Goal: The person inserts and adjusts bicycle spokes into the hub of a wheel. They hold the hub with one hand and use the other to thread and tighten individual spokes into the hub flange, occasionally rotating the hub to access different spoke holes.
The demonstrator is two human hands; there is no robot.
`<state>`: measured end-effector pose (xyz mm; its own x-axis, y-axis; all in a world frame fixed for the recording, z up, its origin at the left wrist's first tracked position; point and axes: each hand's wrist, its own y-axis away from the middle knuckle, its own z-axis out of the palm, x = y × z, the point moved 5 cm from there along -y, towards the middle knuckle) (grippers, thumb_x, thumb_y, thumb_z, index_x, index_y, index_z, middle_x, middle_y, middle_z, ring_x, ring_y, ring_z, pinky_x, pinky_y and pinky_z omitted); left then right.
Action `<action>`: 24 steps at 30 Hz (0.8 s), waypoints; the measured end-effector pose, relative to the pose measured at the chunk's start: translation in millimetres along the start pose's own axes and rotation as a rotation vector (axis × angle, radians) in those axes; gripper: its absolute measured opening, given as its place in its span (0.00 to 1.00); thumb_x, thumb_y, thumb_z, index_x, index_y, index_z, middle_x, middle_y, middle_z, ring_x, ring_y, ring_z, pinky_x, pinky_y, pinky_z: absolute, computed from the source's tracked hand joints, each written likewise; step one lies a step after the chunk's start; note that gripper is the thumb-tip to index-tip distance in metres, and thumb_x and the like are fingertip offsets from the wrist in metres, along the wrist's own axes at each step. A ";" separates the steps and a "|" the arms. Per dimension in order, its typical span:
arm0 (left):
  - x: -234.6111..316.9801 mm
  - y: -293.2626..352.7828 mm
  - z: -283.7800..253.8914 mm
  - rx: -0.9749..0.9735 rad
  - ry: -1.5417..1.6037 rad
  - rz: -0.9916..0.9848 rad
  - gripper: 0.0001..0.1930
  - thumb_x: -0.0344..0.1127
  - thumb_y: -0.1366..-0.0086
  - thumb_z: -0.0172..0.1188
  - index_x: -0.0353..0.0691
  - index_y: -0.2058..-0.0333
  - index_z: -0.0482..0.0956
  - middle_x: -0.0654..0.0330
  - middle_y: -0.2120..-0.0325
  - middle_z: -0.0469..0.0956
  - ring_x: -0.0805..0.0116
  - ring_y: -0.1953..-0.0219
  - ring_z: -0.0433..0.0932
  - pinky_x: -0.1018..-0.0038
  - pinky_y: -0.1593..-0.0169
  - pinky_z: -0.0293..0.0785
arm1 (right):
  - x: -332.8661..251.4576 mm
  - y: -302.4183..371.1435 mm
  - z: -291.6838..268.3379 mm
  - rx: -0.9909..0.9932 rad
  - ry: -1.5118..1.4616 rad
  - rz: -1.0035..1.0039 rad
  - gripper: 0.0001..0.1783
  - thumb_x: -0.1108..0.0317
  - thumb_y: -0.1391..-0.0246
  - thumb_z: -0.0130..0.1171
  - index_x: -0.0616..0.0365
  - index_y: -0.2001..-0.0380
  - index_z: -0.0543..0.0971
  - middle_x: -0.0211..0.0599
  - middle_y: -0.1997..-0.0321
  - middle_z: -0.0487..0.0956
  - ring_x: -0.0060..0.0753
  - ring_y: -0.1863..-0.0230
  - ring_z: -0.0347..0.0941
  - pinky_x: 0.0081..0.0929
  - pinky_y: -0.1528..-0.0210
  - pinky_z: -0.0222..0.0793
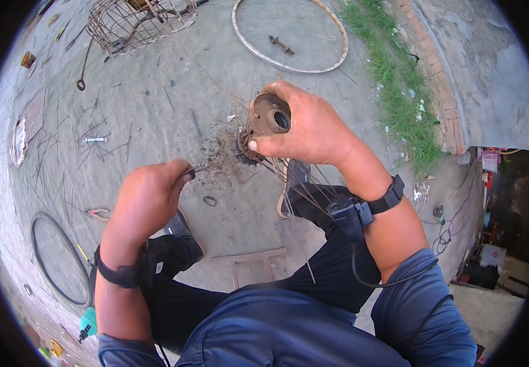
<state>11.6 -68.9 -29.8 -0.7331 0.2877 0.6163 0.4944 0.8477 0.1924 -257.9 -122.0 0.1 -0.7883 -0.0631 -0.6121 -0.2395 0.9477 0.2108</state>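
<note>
My right hand (313,125) is closed round a rusty wheel hub (262,120), its round flange and hollow centre facing up. Several thin spokes (316,183) trail from the hub over my right leg. Lower and to the left, my left hand (149,194) pinches a thin spoke (199,169) that points toward the hub. Its far end blurs against the ground. Rust and dark dirt (221,156) are scattered on the ground between the two hands.
A bare wheel rim (235,23) lies ahead around an axle (281,44). A wire basket (96,30) stands far left. Loose spokes, a wrench (96,139), pliers (97,213) and a tyre (34,244) lie left. Grass (377,67) borders the right; a wooden frame (249,257) sits near my legs.
</note>
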 end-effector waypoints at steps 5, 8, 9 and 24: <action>-7.3 -0.9 4.2 -0.069 0.127 -0.048 0.06 0.32 0.26 0.61 0.35 0.57 0.83 0.45 0.69 0.83 0.42 0.66 0.82 0.57 0.59 0.78 | -1.4 -2.8 -3.5 -0.019 -0.020 0.018 0.53 0.36 0.65 0.77 0.66 0.42 0.80 0.57 0.50 0.87 0.57 0.48 0.85 0.43 0.44 0.80; -7.3 -1.7 6.8 -0.135 0.231 -0.074 0.07 0.31 0.25 0.60 0.36 0.56 0.83 0.47 0.69 0.83 0.46 0.66 0.83 0.60 0.58 0.78 | -1.1 -2.9 -2.8 -0.005 0.028 0.010 0.53 0.36 0.64 0.77 0.67 0.42 0.80 0.57 0.50 0.87 0.57 0.48 0.85 0.43 0.44 0.80; -7.5 -1.9 8.3 -0.158 0.267 -0.082 0.07 0.30 0.25 0.60 0.36 0.55 0.83 0.48 0.68 0.83 0.47 0.66 0.82 0.61 0.58 0.78 | -0.6 -2.8 -2.8 -0.001 0.040 0.003 0.53 0.35 0.64 0.77 0.67 0.42 0.80 0.57 0.50 0.87 0.58 0.48 0.85 0.43 0.44 0.80; -2.3 -3.9 2.2 0.112 -0.005 0.039 0.05 0.34 0.27 0.62 0.39 0.60 0.81 0.47 0.70 0.82 0.40 0.65 0.82 0.50 0.64 0.76 | 4.7 -5.0 -1.3 0.100 -0.093 0.034 0.53 0.35 0.62 0.77 0.69 0.42 0.80 0.56 0.48 0.87 0.55 0.46 0.85 0.42 0.42 0.80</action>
<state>10.4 -71.9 -33.7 -0.7168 0.3230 0.6180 0.4671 0.8804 0.0816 -261.1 -127.5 -2.8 -0.7379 -0.0060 -0.6748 -0.1529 0.9754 0.1585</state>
